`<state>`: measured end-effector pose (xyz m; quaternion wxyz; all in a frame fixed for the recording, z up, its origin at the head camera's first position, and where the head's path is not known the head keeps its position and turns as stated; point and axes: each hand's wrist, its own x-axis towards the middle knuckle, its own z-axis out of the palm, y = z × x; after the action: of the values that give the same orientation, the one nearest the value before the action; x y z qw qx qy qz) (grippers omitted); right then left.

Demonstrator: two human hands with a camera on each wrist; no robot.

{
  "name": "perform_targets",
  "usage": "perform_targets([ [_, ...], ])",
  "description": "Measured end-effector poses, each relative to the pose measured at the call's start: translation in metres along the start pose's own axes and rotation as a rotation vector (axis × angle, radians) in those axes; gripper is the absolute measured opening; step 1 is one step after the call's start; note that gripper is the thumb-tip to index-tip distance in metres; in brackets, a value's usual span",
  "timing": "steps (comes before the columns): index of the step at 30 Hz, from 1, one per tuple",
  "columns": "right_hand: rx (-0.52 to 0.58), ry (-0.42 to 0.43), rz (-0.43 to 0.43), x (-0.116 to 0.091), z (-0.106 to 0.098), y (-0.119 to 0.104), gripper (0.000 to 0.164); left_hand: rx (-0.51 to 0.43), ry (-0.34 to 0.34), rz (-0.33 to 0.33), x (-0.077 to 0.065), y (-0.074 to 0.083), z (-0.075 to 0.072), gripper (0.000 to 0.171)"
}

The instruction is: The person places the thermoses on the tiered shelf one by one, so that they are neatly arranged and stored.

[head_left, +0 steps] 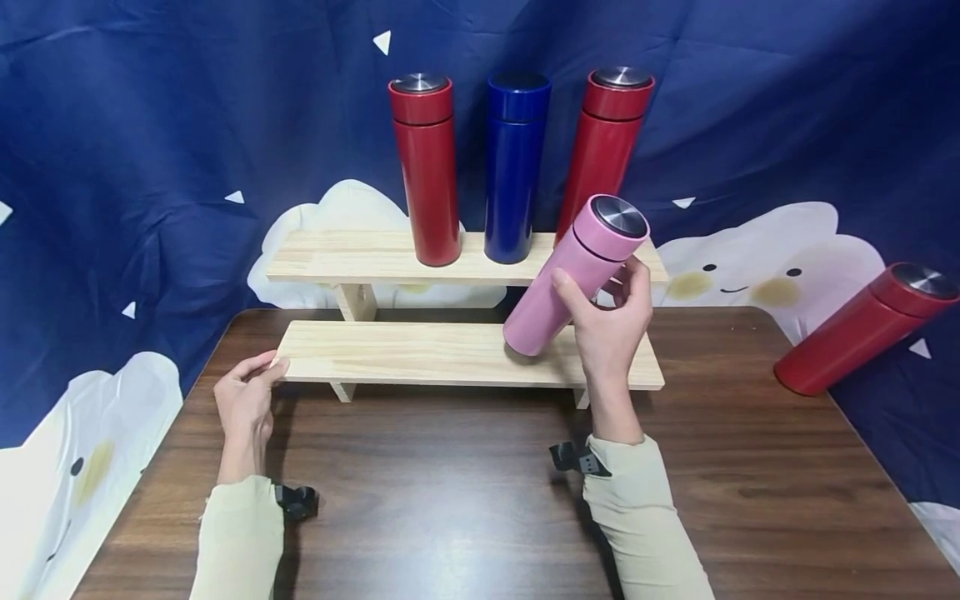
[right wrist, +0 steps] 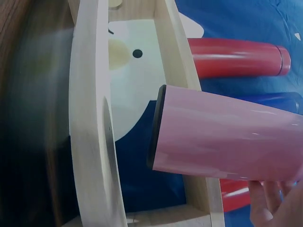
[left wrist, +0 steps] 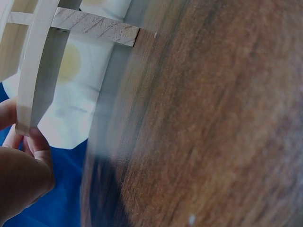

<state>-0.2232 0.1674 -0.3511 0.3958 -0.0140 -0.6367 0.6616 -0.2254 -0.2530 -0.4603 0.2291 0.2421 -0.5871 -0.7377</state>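
My right hand [head_left: 611, 325] grips a pink thermos flask [head_left: 566, 283] with a steel-topped lid, thumb on the near side. It tilts over the right part of the lower shelf of a two-step wooden rack [head_left: 405, 354]; in the right wrist view the dark base of the pink flask [right wrist: 227, 137] is apart from the wood. My left hand [head_left: 247, 396] pinches the left end of the lower board [left wrist: 29, 80] between thumb and fingers. On the upper shelf [head_left: 322, 254] stand a red flask [head_left: 426, 179], a blue flask [head_left: 516, 175] and another red flask [head_left: 609, 142], its lower part hidden.
One more red flask [head_left: 862, 333] stands at the right edge of the brown wooden table [head_left: 450, 492]. Behind hangs a dark blue cloth [head_left: 187, 108] with white clouds. Black wrist cameras [head_left: 577, 458] sit on both sleeves.
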Motion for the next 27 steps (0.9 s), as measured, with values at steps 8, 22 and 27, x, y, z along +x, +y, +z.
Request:
perform_targets([
  [8,0.016,-0.024,0.006,-0.004,0.009,0.001,0.065,-0.019,0.005,0.006,0.0,0.0,0.0,0.022],
  [22,0.066,-0.089,-0.007,-0.011,0.028,0.001,0.066,-0.013,0.003,0.018,-0.001,0.0,0.0,0.021],
  [27,0.059,-0.105,-0.001,-0.011,0.034,0.002,0.067,0.014,0.003,0.019,-0.001,0.0,0.0,0.022],
])
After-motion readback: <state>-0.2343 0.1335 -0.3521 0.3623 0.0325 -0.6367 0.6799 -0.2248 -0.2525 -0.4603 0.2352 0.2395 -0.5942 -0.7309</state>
